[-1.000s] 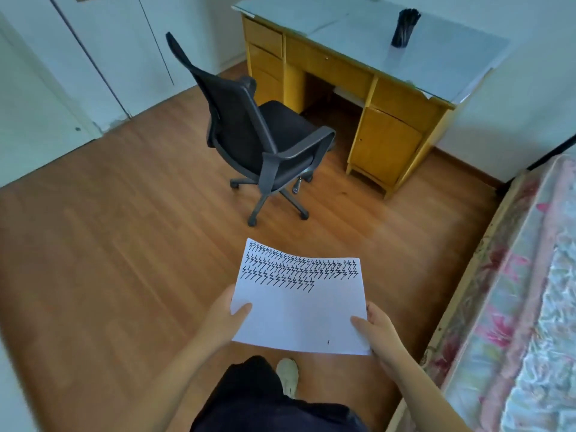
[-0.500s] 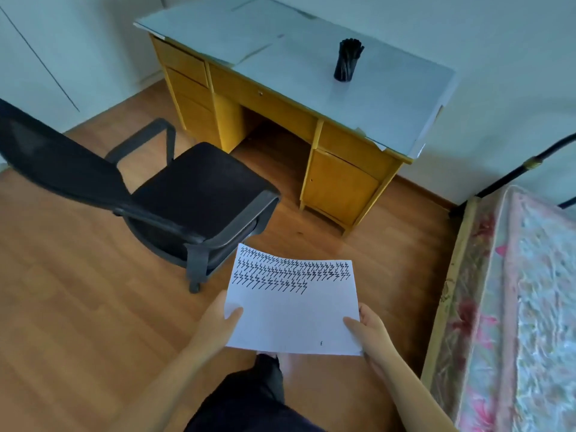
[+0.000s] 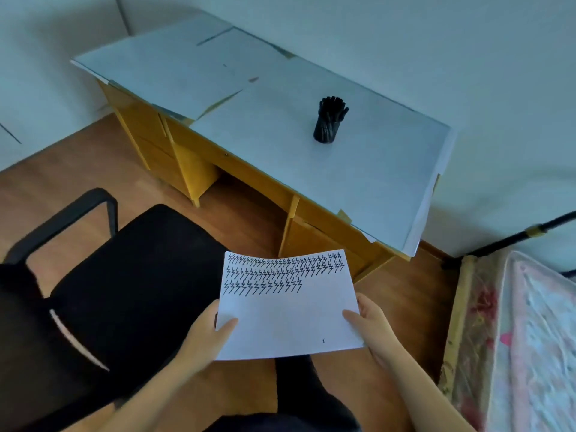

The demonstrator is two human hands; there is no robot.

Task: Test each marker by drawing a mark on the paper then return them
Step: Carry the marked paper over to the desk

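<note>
Item: paper (image 3: 290, 310), marked in rows, pinched by your left hand (image 3: 204, 336) and right hand (image 3: 372, 322). Step: setup. Next: lay it on the desk (image 3: 311, 157) ahead, near the markers (image 3: 330, 120).

Both hands (left (image 3: 207, 333), right (image 3: 372, 324)) pinching, forearms extended.

The view now sits much closer to the tabletop (image 3: 311, 169), which fills the upper middle instead of lying far off at 1 o'clock. The black holder of markers (image 3: 328, 121) shows larger, nearer centre. The chair (image 3: 134, 285) has slid from 12 o'clock to 9 o'clock, just beside the paper (image 3: 286, 310). The bed (image 3: 530, 338) shows less.
</note>
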